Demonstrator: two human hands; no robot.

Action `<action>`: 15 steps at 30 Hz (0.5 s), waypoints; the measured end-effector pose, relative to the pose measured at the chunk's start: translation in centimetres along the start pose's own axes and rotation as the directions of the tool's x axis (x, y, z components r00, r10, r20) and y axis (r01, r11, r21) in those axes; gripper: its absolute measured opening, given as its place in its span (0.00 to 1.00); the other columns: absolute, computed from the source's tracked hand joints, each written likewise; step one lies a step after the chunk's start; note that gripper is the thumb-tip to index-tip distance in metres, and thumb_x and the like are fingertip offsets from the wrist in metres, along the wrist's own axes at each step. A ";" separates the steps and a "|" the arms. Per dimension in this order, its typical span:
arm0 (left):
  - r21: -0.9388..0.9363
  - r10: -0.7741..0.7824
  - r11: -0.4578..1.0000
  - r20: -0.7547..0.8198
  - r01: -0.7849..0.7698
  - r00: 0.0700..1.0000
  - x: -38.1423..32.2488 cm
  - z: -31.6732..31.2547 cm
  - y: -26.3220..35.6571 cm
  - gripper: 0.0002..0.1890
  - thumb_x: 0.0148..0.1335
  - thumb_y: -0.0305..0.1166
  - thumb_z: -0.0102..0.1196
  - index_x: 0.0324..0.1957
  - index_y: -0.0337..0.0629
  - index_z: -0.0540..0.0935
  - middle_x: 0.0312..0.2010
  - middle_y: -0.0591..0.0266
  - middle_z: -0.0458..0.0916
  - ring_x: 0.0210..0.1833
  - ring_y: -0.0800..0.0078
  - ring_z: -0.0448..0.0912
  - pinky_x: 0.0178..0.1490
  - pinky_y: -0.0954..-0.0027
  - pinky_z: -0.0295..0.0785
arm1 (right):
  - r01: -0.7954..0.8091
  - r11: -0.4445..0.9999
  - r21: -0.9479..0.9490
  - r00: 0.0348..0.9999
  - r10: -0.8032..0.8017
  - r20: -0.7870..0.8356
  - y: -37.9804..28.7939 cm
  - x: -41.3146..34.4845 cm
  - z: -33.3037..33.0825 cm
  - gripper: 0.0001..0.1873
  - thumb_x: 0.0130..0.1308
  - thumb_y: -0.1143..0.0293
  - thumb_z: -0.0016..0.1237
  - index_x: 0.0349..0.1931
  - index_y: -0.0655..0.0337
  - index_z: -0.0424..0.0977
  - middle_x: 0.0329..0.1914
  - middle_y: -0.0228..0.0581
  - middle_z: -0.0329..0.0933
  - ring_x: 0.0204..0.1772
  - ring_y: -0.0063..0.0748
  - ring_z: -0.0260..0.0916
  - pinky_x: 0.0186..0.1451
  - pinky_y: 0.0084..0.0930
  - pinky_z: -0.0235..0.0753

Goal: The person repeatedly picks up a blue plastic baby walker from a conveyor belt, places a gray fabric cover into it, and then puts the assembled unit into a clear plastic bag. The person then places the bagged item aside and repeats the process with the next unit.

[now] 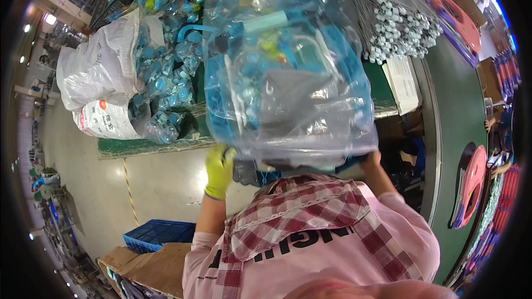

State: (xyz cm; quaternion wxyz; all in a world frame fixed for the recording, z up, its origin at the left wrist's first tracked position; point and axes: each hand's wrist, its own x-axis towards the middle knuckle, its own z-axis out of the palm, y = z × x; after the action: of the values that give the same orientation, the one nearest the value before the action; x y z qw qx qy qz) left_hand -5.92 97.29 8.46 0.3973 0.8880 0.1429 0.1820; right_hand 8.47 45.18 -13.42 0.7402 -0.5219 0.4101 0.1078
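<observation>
A large transparent plastic bag (291, 133) spans the space in front of me, partly over the green table. Through its film I see blue plastic parts (218, 79), white bars, a folded grey piece (291, 95) that looks like fabric, and small packs of blue pieces. A pale green block (266, 21) shows near its far end. My left hand (219, 170), in a yellow-green glove, grips the bag's near left corner. At the near right corner my right hand (371, 159) holds the bag's edge, its fingers partly hidden.
White woven sacks (99, 66) spill bagged blue parts (166, 87) at left on the green table (153, 147). Grey rods with white ends (399, 29) lie right, beside paper sheets (401, 85). Pink-and-purple panels (471, 187) rest on a green conveyor (449, 133). A blue crate (160, 232) stands behind left.
</observation>
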 end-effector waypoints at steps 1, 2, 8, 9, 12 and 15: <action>0.088 0.203 0.978 -0.222 -0.188 0.954 1.5 -0.4 1.2 0.07 0.65 0.28 0.57 0.41 0.34 0.81 0.33 0.49 0.82 0.37 0.52 0.79 0.43 0.60 0.73 | -0.073 0.997 -0.019 0.992 0.075 0.105 -3.0 -0.5 1.1 0.17 0.73 0.63 0.39 0.50 0.64 0.76 0.49 0.48 0.80 0.50 0.41 0.79 0.54 0.41 0.80; -0.202 -0.034 0.979 -0.177 -0.002 0.984 1.9 -0.7 2.2 0.10 0.65 0.28 0.56 0.44 0.32 0.81 0.36 0.49 0.82 0.37 0.54 0.80 0.43 0.62 0.73 | 0.084 0.992 -0.094 0.991 -0.073 0.114 -4.0 -3.0 1.6 0.18 0.72 0.59 0.42 0.47 0.64 0.78 0.46 0.46 0.81 0.47 0.40 0.80 0.49 0.43 0.80; 0.269 -0.436 0.900 0.552 0.343 0.711 -18.0 5.8 -11.4 0.16 0.64 0.42 0.57 0.44 0.39 0.83 0.33 0.40 0.82 0.39 0.40 0.81 0.43 0.45 0.74 | 0.309 -0.197 -0.931 0.923 0.299 0.243 9.7 -8.0 -13.2 0.18 0.71 0.58 0.46 0.46 0.65 0.78 0.47 0.51 0.79 0.49 0.47 0.76 0.50 0.47 0.74; 0.279 -0.459 0.889 0.562 0.364 0.688 -22.9 6.9 -14.1 0.17 0.65 0.44 0.57 0.45 0.40 0.83 0.35 0.38 0.83 0.41 0.40 0.81 0.44 0.46 0.75 | 0.324 -0.290 -0.900 0.914 0.340 0.219 10.2 -9.5 -13.3 0.17 0.71 0.60 0.46 0.48 0.65 0.77 0.48 0.52 0.78 0.50 0.50 0.75 0.52 0.47 0.74; 0.134 -0.396 0.901 0.643 0.412 0.656 -21.5 5.4 -11.5 0.19 0.67 0.46 0.56 0.47 0.41 0.83 0.37 0.38 0.84 0.43 0.42 0.82 0.46 0.50 0.77 | 0.447 -0.403 -0.799 0.847 -0.096 0.523 4.4 -7.3 -7.3 0.17 0.70 0.63 0.46 0.51 0.66 0.74 0.50 0.57 0.76 0.54 0.58 0.71 0.57 0.47 0.71; -0.296 -0.357 0.801 0.463 0.521 0.811 -11.0 -0.6 -0.8 0.16 0.70 0.40 0.55 0.46 0.35 0.82 0.30 0.53 0.82 0.33 0.65 0.79 0.36 0.66 0.73 | 0.861 -0.141 -0.488 0.363 -0.503 0.785 -6.3 -19.7 11.2 0.27 0.67 0.64 0.52 0.64 0.64 0.68 0.64 0.57 0.69 0.68 0.60 0.62 0.69 0.44 0.63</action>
State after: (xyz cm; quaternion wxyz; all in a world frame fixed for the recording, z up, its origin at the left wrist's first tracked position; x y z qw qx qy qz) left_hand -16.10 93.80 5.86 0.6257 0.7432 0.2267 -0.0692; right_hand 5.05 57.39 6.38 0.3199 -0.9250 -0.2037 -0.0250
